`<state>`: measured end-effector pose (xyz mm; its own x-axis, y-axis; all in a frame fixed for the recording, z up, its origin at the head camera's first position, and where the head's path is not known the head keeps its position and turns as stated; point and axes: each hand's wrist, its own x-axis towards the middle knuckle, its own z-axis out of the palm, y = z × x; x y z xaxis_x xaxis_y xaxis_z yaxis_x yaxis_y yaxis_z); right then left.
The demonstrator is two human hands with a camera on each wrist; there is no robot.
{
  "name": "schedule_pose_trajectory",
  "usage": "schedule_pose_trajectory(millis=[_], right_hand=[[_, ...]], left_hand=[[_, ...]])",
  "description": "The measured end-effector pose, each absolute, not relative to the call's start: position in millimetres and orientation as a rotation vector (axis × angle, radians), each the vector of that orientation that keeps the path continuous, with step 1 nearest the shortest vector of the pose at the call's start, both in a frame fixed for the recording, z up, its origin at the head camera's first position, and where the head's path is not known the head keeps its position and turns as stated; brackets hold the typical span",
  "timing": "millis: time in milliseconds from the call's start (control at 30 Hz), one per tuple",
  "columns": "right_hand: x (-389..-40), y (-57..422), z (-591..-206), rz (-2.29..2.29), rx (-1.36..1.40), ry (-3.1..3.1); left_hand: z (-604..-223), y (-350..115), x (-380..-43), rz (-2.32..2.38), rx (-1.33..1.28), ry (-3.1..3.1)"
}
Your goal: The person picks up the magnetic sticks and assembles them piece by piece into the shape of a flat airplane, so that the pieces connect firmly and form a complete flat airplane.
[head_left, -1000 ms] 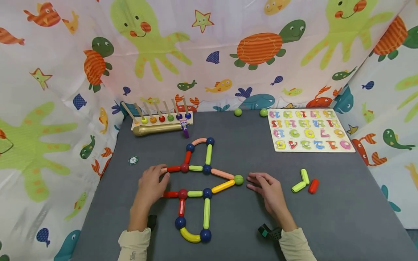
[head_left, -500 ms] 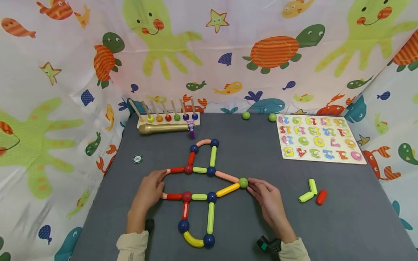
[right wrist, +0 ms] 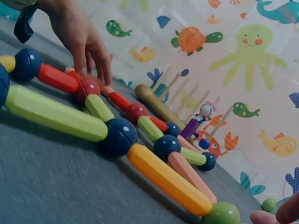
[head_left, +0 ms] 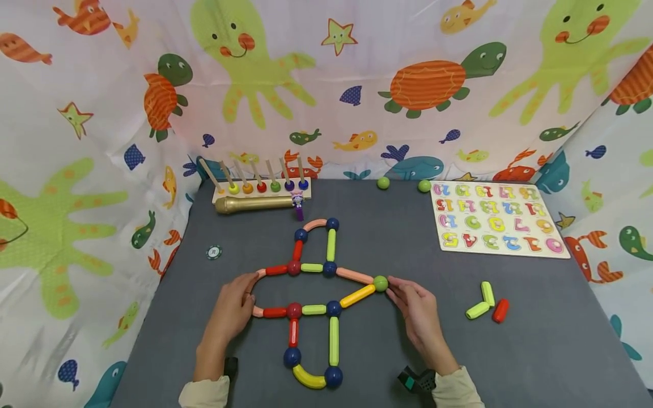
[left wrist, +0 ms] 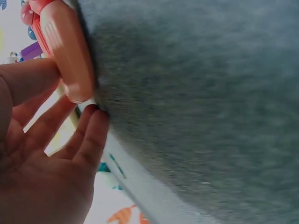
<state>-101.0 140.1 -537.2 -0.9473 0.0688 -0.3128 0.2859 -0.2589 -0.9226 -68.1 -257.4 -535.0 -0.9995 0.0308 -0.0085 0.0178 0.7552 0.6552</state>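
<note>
A flat figure of toy magnetic sticks and balls lies on the table. At its left end my left hand (head_left: 233,306) holds a pink curved stick (left wrist: 67,51), thumb on one side and fingers on the other; the hand covers its middle in the head view. At the right tip, the extended fingers of my right hand (head_left: 419,314) touch a green ball (head_left: 380,283). A pink straight stick (head_left: 354,276) and a yellow stick (head_left: 357,296) meet at that ball. Red balls (head_left: 294,310), dark blue balls (head_left: 334,309) and a yellow curved stick (head_left: 309,378) form the rest.
Loose green sticks (head_left: 477,310) and a red stick (head_left: 501,310) lie at the right. Behind are a number board (head_left: 500,221), two green balls (head_left: 383,183), a peg rack (head_left: 260,187), a gold rod (head_left: 255,204) and a small purple figurine (head_left: 298,207). A round chip (head_left: 213,252) lies left.
My right hand has moved from just beside the green ball to touching it. The figure's lower part has shifted slightly right. The head view has also shifted a little.
</note>
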Motion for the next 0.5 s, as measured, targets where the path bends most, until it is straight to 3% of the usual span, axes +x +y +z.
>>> schedule_pose_trajectory(millis=[367, 500], right_hand=[[-193.3, 164.2, -539.1, -2.220, 0.362, 1.969], [-207.1, 184.7, -530.1, -2.089, 0.350, 2.203]], left_hand=[[-552.0, -281.7, -43.4, 1.110, -0.094, 2.822], [-552.9, -284.2, -41.3, 1.150, -0.096, 2.761]])
